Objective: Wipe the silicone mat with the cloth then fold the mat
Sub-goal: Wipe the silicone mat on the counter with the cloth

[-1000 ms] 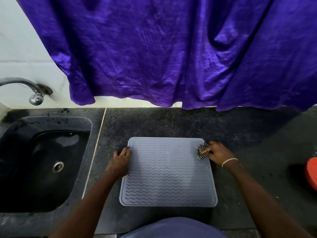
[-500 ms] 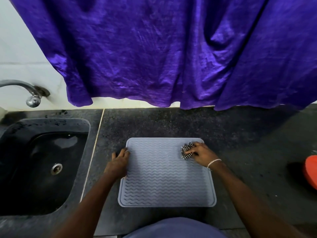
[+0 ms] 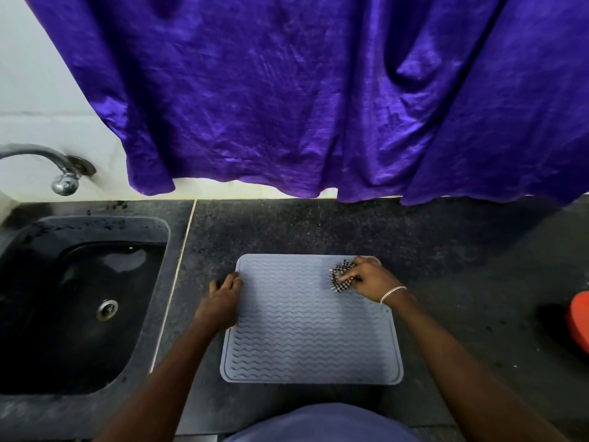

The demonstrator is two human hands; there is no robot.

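Observation:
A grey silicone mat (image 3: pixel 306 333) with wavy ridges lies flat on the dark counter in front of me. My right hand (image 3: pixel 369 278) presses a small bunched black-and-white checked cloth (image 3: pixel 340 277) onto the mat's far right part. My left hand (image 3: pixel 223 298) rests flat on the mat's left edge, fingers spread and pointing away from me, holding the mat down. A silver bracelet sits on my right wrist.
A black sink (image 3: pixel 79 301) with a steel drain lies left of the mat, and a metal tap (image 3: pixel 63 177) sticks out of the wall above it. A purple curtain (image 3: pixel 318 106) hangs behind the counter. A red round object (image 3: pixel 578 320) shows at the right edge.
My right hand has slid the cloth leftward from the mat's far right corner onto the mat surface. My left hand has stayed on the left edge.

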